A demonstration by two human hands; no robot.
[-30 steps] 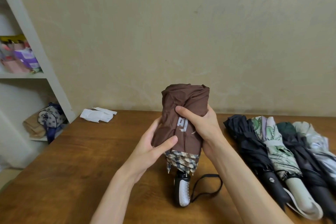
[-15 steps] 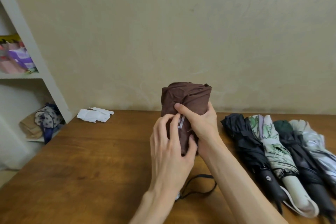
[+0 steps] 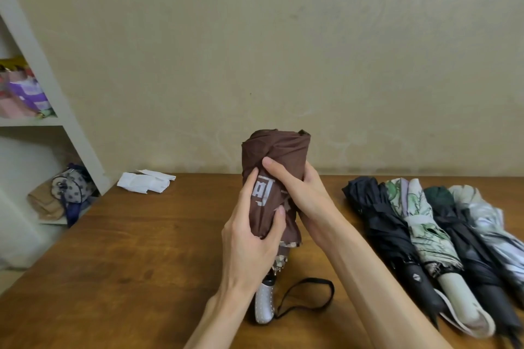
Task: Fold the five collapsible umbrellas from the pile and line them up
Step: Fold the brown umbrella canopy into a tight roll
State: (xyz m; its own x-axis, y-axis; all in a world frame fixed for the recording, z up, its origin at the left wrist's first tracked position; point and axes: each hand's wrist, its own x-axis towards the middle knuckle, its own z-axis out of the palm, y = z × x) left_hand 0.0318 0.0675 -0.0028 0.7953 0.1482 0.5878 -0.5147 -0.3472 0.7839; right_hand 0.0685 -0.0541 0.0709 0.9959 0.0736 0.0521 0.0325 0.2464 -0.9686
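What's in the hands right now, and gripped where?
Both grip the brown umbrella by its rolled canopy: left hand lower, right hand around the middle. Handle ungripped.

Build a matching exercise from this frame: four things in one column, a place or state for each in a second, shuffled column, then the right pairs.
Things
1. brown umbrella
2. silvery-white umbrella
3. leaf-print umbrella
4. white folded paper

Places or states
A. lies near the far edge of the table, apart from the umbrellas
B. gripped upright by the left hand and the right hand
C. second from the left in the row
D. rightmost in the row

Pairs: 1-B, 2-D, 3-C, 4-A
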